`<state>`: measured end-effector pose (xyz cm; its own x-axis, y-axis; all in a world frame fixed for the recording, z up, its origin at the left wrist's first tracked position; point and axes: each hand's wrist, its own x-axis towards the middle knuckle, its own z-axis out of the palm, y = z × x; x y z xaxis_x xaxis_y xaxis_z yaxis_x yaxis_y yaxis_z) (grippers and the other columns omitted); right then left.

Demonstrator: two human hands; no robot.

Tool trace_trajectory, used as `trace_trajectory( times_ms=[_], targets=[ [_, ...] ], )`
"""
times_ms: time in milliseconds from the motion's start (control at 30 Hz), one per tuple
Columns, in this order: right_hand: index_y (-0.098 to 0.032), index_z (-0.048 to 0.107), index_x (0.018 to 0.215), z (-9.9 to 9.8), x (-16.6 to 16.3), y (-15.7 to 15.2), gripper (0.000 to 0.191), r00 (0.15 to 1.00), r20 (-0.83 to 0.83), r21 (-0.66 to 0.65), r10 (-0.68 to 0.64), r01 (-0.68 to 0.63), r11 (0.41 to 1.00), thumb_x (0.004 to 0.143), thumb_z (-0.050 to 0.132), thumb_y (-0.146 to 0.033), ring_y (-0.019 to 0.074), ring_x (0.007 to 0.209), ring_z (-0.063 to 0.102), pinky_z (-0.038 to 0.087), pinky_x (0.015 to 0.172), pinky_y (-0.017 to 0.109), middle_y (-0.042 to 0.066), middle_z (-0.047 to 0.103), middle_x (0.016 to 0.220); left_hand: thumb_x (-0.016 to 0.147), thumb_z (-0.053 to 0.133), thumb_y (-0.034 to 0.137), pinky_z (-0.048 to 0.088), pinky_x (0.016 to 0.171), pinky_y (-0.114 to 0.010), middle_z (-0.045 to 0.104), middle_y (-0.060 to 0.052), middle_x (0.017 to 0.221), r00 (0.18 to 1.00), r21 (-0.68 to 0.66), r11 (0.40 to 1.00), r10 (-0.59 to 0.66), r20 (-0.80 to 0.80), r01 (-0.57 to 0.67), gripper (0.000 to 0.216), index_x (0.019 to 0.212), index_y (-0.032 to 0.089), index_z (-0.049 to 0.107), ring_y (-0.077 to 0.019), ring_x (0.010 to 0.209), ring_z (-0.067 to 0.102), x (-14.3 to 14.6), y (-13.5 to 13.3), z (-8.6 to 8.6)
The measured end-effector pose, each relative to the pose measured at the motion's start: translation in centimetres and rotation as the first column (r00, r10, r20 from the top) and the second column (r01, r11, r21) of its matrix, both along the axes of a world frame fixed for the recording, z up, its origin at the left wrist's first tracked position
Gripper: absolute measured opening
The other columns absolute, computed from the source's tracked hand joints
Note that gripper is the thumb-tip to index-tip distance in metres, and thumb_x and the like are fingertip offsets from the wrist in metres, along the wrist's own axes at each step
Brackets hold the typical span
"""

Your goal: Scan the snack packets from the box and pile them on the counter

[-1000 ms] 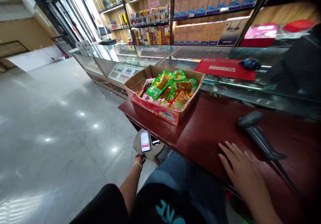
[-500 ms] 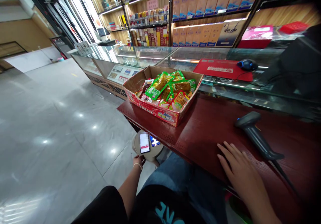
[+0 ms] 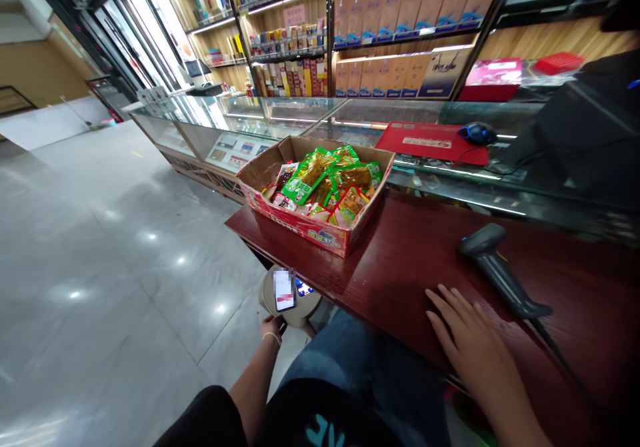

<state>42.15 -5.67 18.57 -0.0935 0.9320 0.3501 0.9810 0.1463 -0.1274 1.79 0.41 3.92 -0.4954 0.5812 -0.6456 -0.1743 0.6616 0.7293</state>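
Observation:
I sit at a dark red wooden desk (image 3: pixel 400 260). My right hand (image 3: pixel 470 343) lies flat on it, fingers spread, holding nothing. A black barcode scanner (image 3: pixel 495 270) lies just right of that hand. My left hand (image 3: pixel 273 327) hangs low beside my knee, at the near edge of a round stool (image 3: pixel 290 307). On the stool lie a phone (image 3: pixel 284 290) with a lit screen and a second phone (image 3: pixel 303 288) beside it. The left fingers are mostly hidden behind the wrist.
A cardboard box (image 3: pixel 300 223) full of green and red snack packets (image 3: pixel 325 180) stands on the desk's far left corner. Behind it run glass counters (image 3: pixel 280 110), with a red mat (image 3: pixel 433 143) and a mouse (image 3: pixel 477 133). Shelves of goods line the back wall. Grey tiled floor (image 3: pixel 100 247) spreads left.
The view has drifted slightly, so everything sits a little lower and to the left. Both hands stay where they were.

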Motion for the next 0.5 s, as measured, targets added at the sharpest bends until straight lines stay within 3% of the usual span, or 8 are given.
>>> trace_trajectory(
  times_ms=[267, 500],
  targets=[
    [-0.017, 0.054, 0.136, 0.3, -0.1, 0.0, 0.052, 1.000, 0.006, 0.009, 0.000, 0.000, 1.000, 0.100, 0.027, -0.044, 0.0305, 0.134, 0.046, 0.033, 0.110, 0.054, 0.012, 0.052, 0.144, 0.079, 0.051, 0.004, 0.056, 0.072, -0.029, 0.051, 0.001, 0.064, 0.998, -0.020, 0.998, 0.054, 0.038, -0.053, 0.028, 0.070, 0.023, 0.033, -0.0166, 0.071, 0.066, 0.4, 2.4, -1.3],
    [-0.015, 0.056, 0.133, 0.9, -0.3, -0.1, 0.046, 0.999, -0.033, 0.079, -0.001, 0.004, 0.997, 0.100, 0.036, -0.038, 0.0311, 0.131, 0.050, 0.037, 0.109, 0.054, 0.013, 0.057, 0.139, 0.087, 0.049, 0.007, 0.055, 0.077, -0.032, 0.060, -0.005, 0.084, 0.998, 0.000, 1.000, -0.020, 0.056, 0.020, 0.014, 0.079, 0.018, 0.049, -0.0196, 0.087, 0.066, 0.9, 4.1, -1.1]
  ],
)
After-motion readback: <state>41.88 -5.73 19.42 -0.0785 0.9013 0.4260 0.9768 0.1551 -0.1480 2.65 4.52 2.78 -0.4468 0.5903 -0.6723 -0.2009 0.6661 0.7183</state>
